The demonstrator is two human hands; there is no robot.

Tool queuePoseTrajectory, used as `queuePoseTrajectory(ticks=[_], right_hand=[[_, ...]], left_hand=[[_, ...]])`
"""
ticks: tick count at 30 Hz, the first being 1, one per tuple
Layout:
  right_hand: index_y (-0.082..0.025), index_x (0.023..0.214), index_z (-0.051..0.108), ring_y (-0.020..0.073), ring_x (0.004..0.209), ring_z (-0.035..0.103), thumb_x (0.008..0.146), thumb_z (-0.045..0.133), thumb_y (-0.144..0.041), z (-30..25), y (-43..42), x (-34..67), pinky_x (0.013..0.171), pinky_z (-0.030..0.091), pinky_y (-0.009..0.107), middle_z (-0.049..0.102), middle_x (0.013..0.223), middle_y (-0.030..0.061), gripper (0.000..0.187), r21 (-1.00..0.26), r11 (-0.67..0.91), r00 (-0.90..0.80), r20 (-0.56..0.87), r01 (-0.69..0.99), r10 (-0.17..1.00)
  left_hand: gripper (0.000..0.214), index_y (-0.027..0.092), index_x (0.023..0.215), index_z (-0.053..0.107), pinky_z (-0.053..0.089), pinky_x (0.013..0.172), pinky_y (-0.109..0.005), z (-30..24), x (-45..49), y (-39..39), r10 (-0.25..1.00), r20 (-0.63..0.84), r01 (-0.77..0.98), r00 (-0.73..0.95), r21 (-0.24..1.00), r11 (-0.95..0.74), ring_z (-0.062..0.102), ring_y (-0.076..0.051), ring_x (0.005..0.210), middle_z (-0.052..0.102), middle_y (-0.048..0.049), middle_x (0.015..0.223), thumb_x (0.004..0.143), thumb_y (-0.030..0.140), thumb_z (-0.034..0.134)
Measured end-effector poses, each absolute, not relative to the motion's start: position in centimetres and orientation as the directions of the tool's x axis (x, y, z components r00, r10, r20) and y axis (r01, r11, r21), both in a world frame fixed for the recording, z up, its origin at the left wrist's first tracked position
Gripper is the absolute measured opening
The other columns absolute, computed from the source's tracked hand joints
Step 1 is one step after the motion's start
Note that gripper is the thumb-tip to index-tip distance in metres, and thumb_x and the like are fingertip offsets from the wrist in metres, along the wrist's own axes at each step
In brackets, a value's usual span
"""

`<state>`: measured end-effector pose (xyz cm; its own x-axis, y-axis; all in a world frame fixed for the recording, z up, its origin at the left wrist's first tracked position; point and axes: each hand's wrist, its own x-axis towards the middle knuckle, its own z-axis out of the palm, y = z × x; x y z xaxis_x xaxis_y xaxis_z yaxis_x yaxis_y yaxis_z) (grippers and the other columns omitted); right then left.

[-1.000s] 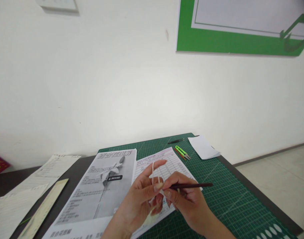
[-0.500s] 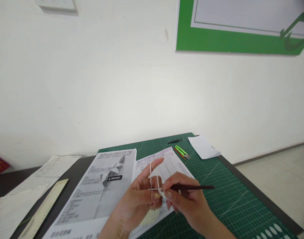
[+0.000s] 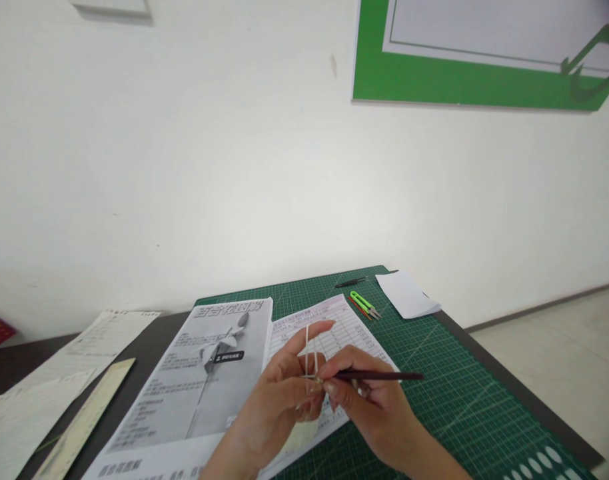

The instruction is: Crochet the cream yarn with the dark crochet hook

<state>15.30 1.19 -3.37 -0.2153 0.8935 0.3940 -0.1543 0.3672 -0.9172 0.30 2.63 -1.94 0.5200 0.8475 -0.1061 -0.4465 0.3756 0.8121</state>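
White yarn [image 3: 315, 353] loops over the raised index finger of my left hand [image 3: 279, 393] and runs down to a small piece of work pinched between its thumb and fingers. My right hand [image 3: 372, 400] grips a crochet hook [image 3: 384, 375] with a dark reddish-brown handle, which points left. The hook's thin metal tip meets the yarn at my left fingertips. Fingers of both hands touch there and mostly hide the small white stitches. Beneath them lie a printed table sheet [image 3: 329, 327] and a sheet with a grey flower picture [image 3: 179, 373].
A green cutting mat [image 3: 449, 393] covers much of the dark table. Green thread snips [image 3: 363, 301], a black slim tool [image 3: 350, 283] and white paper [image 3: 407, 295] lie toward its back. To the left are handwritten sheets [image 3: 84, 357] and a ruler [image 3: 89, 413]. A white wall stands behind.
My right hand and the hook have shifted slightly left, closer against my left fingertips. My left index finger sits a little lower and further right, with the yarn strands closer together.
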Motion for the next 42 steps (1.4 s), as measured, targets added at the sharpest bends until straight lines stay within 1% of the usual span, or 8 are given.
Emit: queuePoseTrajectory(ticks=[4, 11, 20, 24, 28, 34, 39, 42], right_hand=[[-0.022, 0.084, 0.062, 0.0110, 0.060, 0.060, 0.083, 0.059, -0.018, -3.2, 1.2, 15.3, 0.057, 0.045, 0.022, 0.063, 0.065, -0.0026, 0.004, -0.912, 0.334, -0.270, 0.393, -0.239, 0.879], [-0.021, 0.082, 0.063, 0.0076, 0.049, 0.054, 0.081, 0.063, -0.020, -3.3, 1.3, 15.4, 0.044, 0.038, 0.017, 0.061, 0.059, -0.0040, 0.002, -0.920, 0.282, -0.231, 0.347, -0.273, 0.909], [-0.024, 0.086, 0.066, 0.0097, 0.057, 0.060, 0.078, 0.061, -0.011, -3.8, 1.0, 15.0, 0.055, 0.048, 0.019, 0.067, 0.068, -0.0019, 0.016, -0.822, 0.567, -0.018, 0.569, -0.052, 0.822], [-0.023, 0.082, 0.066, 0.0040, 0.037, 0.048, 0.075, 0.068, -0.019, -4.4, 1.5, 14.6, 0.036, 0.039, 0.013, 0.062, 0.055, -0.0056, 0.009, -0.901, 0.357, 0.113, 0.339, -0.248, 0.934], [-0.020, 0.076, 0.064, 0.0041, 0.031, 0.045, 0.071, 0.072, -0.025, -4.6, 1.9, 14.4, 0.031, 0.039, 0.013, 0.057, 0.049, -0.0066, 0.011, -0.881, 0.200, 0.073, 0.187, -0.428, 0.980], [-0.022, 0.079, 0.063, 0.0078, 0.043, 0.052, 0.076, 0.063, -0.013, -4.3, 0.9, 15.0, 0.041, 0.042, 0.017, 0.060, 0.058, -0.0041, 0.009, -0.842, 0.536, 0.121, 0.526, -0.063, 0.841], [-0.021, 0.088, 0.062, 0.0123, 0.050, 0.054, 0.076, 0.057, -0.005, -3.7, 0.6, 15.3, 0.046, 0.044, 0.023, 0.061, 0.062, 0.0005, 0.020, -0.664, 0.728, 0.027, 0.742, 0.171, 0.670], [-0.017, 0.096, 0.063, 0.0149, 0.054, 0.054, 0.074, 0.056, -0.001, -4.2, 0.9, 15.2, 0.048, 0.046, 0.026, 0.062, 0.064, 0.0039, 0.028, -0.457, 0.831, -0.031, 0.871, 0.318, 0.491]], left_hand=[[0.056, 0.028, 0.121, 0.054, 0.017, 0.045, -0.020, -2.1, 0.2, 2.6, 0.850, -0.116, -0.441, 0.514, 0.814, 0.378, 0.036, -0.004, 0.048, 0.046, 0.0043, 0.062, 0.068, 0.021, 0.072], [0.064, 0.033, 0.126, 0.050, 0.024, 0.045, -0.020, -2.7, 0.2, 2.8, 0.881, -0.028, -0.489, 0.473, 0.823, 0.289, 0.045, -0.006, 0.048, 0.051, 0.0047, 0.060, 0.068, 0.019, 0.073], [0.077, 0.028, 0.138, 0.034, 0.037, 0.055, -0.022, -2.1, 0.7, 2.6, 0.927, 0.011, -0.524, 0.375, 0.827, 0.202, 0.051, -0.009, 0.056, 0.060, 0.0016, 0.066, 0.072, 0.012, 0.068], [0.076, 0.028, 0.140, 0.029, 0.038, 0.060, -0.024, -1.9, 1.0, 2.5, 0.950, 0.025, -0.540, 0.312, 0.827, 0.156, 0.053, -0.011, 0.058, 0.060, 0.0021, 0.063, 0.075, 0.011, 0.065], [0.077, 0.028, 0.140, 0.030, 0.039, 0.061, -0.024, -2.0, 0.9, 2.6, 0.951, 0.044, -0.560, 0.305, 0.817, 0.141, 0.053, -0.010, 0.056, 0.061, 0.0019, 0.065, 0.074, 0.011, 0.065], [0.076, 0.027, 0.139, 0.032, 0.038, 0.056, -0.022, -1.4, 1.3, 2.0, 0.971, 0.010, -0.573, 0.240, 0.809, 0.133, 0.053, -0.010, 0.059, 0.065, -0.0014, 0.073, 0.073, 0.009, 0.065], [0.073, 0.028, 0.137, 0.036, 0.038, 0.055, -0.021, -1.1, 1.5, 1.8, 0.982, 0.004, -0.595, 0.189, 0.796, 0.111, 0.051, -0.009, 0.053, 0.057, 0.0042, 0.059, 0.073, 0.007, 0.064], [0.070, 0.026, 0.136, 0.038, 0.039, 0.058, -0.021, -1.2, 1.7, 1.9, 0.990, -0.004, -0.610, 0.140, 0.787, 0.090, 0.054, -0.011, 0.057, 0.055, 0.0046, 0.056, 0.073, 0.008, 0.063]])
